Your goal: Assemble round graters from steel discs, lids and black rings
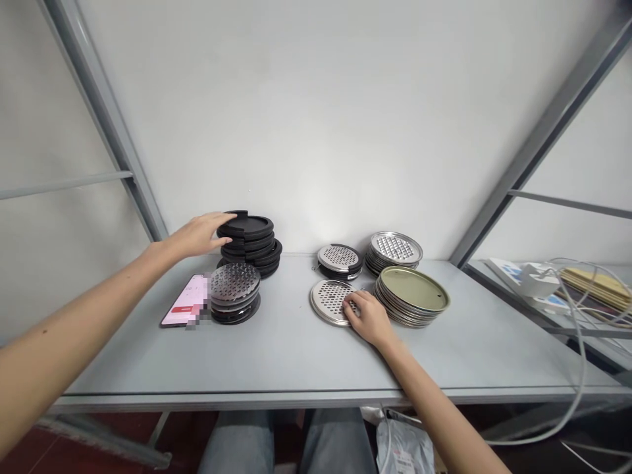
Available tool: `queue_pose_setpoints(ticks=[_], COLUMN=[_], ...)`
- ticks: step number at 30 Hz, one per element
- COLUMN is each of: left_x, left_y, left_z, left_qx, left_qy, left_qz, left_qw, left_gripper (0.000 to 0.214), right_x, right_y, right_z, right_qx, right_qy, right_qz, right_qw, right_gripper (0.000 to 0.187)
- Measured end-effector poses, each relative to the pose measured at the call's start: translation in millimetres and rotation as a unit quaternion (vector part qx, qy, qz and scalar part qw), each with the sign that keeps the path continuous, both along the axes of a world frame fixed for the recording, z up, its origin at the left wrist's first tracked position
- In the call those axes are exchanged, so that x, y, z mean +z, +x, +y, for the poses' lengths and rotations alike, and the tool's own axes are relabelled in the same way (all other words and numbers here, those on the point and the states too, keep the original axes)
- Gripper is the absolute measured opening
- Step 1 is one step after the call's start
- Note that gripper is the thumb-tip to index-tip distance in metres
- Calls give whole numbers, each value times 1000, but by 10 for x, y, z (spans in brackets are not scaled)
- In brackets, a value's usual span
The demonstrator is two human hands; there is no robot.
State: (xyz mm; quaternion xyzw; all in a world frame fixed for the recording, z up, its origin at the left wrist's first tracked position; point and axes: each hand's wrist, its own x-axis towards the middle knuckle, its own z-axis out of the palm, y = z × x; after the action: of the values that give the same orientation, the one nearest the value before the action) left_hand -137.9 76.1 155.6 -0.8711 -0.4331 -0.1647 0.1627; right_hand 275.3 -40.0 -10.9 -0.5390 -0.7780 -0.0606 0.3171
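My left hand (pixel 205 234) reaches to the stack of black round holders (pixel 247 226) at the back left. Its fingers are stretched out over the top holder's rim, with the thumb apart lower down. My right hand (pixel 368 316) has its fingers bent over the right edge of a round perforated metal plate (pixel 330 299), which lies flat on the table. Right beside that hand stands a stack of olive-green round lids (pixel 415 288). Behind the plate sits another perforated disc in a black holder (pixel 340 257).
Round grater discs (pixel 396 247) are stacked at the back right. Dark metal grater discs (pixel 236 283) form a pile on the left, beside a phone (pixel 184 304). White cables (pixel 577 355) hang by the right table edge. Metal frame posts (pixel 123 145) flank the grey table (pixel 276 362).
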Motion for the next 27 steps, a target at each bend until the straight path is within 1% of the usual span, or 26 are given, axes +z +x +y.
queue_pose_setpoints(ticks=[2,5,8,12,14,15,16,18,19,20,21,23,27], left_x=[-13,49,159,273,318,338,356,379,382,381,376,362,360], left_y=[-58,-67,-90,-181,-228,-250,-271,-312,-334,-356,-377,-412,-423], left_z=[67,95,134,160,104,56,-1,-125,-185,-238,-285,-358,-477], left_qx=[23,40,22,6,3,2,1,-3,-7,-9,-9,-6,-2], left_qy=[-7,3,-11,-23,-17,-11,1,49,75,96,109,120,151], left_qz=[40,85,120,116,113,114,118,135,142,147,148,136,96], left_qw=[999,996,993,993,993,993,993,990,987,984,983,983,984], left_gripper=[47,38,37,38,39,40,42,49,53,56,59,62,62], right_x=[0,3,11,25,28,25,20,-1,-14,-27,-40,-58,-78], right_y=[-1,-5,-7,1,5,7,9,11,12,13,15,19,21], right_z=[3,8,8,-5,-16,-20,-22,-17,-12,-5,2,11,2], right_qx=[6,11,11,17,38,56,76,109,118,120,121,125,138], right_qy=[1,-5,-15,-23,-24,-26,-31,-50,-61,-69,-73,-68,-47], right_qz=[3,6,9,17,18,14,8,-3,-4,0,4,6,-35], right_qw=[1000,1000,1000,999,999,998,997,993,991,990,990,990,989], right_gripper=[16,14,14,15,18,24,35,62,72,76,75,68,58])
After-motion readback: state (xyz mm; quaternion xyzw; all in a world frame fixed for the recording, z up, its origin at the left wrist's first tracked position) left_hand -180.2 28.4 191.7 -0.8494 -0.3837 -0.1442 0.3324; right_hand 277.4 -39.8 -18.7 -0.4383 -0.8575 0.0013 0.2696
